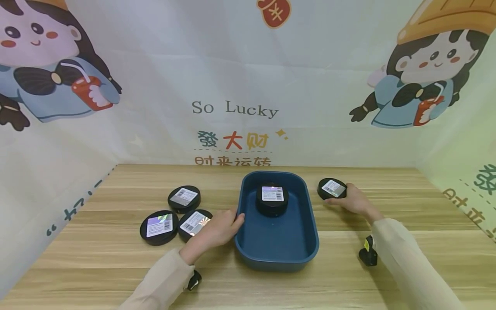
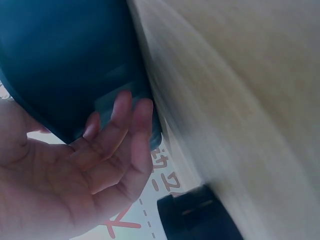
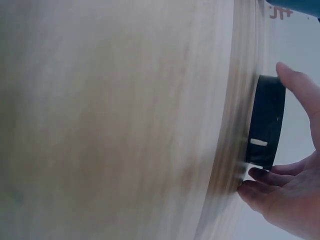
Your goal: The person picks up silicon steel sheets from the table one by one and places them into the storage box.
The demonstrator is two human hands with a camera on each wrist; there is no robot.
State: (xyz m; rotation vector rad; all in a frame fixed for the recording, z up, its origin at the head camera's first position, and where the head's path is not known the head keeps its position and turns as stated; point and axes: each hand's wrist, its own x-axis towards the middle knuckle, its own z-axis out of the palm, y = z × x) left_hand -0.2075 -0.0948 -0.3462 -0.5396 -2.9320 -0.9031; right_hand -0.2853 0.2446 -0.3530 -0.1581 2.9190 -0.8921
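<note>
A deep blue rectangular bin (image 1: pixel 277 260) with rounded corners stands at the middle of the wooden table. My left hand (image 1: pixel 221 228) holds its left wall, the thumb at the rim and the fingers (image 2: pixel 121 112) against the outside. Inside, towards the far end, sits a black round case (image 1: pixel 272 209) with a white label on top. To the right of the bin, my right hand (image 1: pixel 356 201) grips another black round case (image 1: pixel 327 189) by its sides, between thumb and fingers. That case appears to rest on the table, label up; the right wrist view shows its dark side wall (image 3: pixel 266 117).
Left of the bin lie three more labelled black round cases: one farther back (image 1: pixel 184 198), one at the left (image 1: pixel 159 227) and one partly behind my left hand (image 1: pixel 193 224). A printed cloth (image 1: pixel 155 86) hangs behind the table (image 1: pixel 97 258) and along its sides.
</note>
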